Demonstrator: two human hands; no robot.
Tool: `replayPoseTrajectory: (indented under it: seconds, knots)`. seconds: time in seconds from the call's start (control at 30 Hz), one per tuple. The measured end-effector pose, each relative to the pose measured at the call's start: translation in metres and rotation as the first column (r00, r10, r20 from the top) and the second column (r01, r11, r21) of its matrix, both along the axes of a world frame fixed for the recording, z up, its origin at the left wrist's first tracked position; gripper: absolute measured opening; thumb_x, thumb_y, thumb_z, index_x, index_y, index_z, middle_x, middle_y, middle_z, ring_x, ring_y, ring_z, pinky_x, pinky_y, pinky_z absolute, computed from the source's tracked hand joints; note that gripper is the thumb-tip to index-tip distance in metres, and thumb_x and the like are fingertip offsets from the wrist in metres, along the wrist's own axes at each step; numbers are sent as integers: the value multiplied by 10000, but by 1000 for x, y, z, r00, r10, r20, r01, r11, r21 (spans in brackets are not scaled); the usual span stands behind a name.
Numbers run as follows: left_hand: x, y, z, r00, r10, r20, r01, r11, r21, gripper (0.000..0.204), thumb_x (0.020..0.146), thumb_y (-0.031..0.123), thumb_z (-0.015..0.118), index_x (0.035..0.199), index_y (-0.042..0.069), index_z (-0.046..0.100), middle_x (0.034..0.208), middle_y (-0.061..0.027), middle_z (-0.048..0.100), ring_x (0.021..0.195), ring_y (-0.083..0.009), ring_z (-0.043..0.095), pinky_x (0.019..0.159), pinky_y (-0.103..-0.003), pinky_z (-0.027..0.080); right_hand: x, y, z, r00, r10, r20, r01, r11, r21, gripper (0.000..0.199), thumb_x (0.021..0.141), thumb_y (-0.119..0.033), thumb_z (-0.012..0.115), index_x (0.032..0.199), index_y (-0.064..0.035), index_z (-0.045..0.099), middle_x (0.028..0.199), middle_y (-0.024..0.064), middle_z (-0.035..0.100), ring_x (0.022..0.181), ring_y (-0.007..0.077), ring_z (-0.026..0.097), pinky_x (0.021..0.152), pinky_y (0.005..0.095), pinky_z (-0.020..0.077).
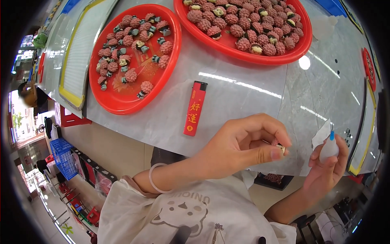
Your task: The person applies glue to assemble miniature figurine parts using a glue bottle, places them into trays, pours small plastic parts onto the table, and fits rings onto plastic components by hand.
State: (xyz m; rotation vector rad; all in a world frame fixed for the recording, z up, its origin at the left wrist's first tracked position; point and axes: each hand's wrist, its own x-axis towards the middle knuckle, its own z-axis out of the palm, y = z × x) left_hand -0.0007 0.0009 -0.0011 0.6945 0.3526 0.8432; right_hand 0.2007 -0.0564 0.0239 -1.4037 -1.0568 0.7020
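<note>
I note the grey marble-look table (252,101) as my landmark; both hands work at its near edge. On its far side, the large red tray (243,53) is heaped with pink bumpy beads, and to the far left a second red tray (122,101) is only partly filled with pink beads and some grey-green pieces. A red lighter (195,107) lies on the table between the trays and the hands, well apart from both. My left hand (243,146) is closed narrow, thumb and forefinger pinching a small bead piece (281,149) just off the table's near edge; what kind of piece I cannot tell. My right hand (327,171) is wrapped around a small white squeeze bottle with a blue tip (329,148), tip upward, with a scrap of white paper (321,134) behind it. In my judgement, the step calls for a steady pinch and the tip brought squarely to the piece. Nothing stands between the two hands.
</note>
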Motion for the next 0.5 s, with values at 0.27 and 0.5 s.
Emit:
replayPoseTrajectory:
  seconds: [0.27, 0.5]
  knots:
    - [-3, 3, 8, 986, 37, -160, -43, 999, -32, 300, 810, 205, 594, 988, -21, 506, 962, -166, 533, 804, -201, 576, 682, -286, 482, 0, 8, 13, 999, 52, -1, -52, 998, 22, 521, 710, -397, 672, 974, 4, 468, 885, 174, 534, 564, 137, 508, 468, 184, 376]
    - [0, 3, 7, 974, 44, -221, -42, 999, 13, 330, 806, 252, 599, 977, -11, 494, 950, -179, 530, 762, -189, 581, 615, -246, 492, 7, 6, 15, 938, 344, -27, -337, 930, 147, 481, 803, -405, 558, 1010, 19, 460, 921, 138, 476, 819, 170, 484, 756, 248, 405]
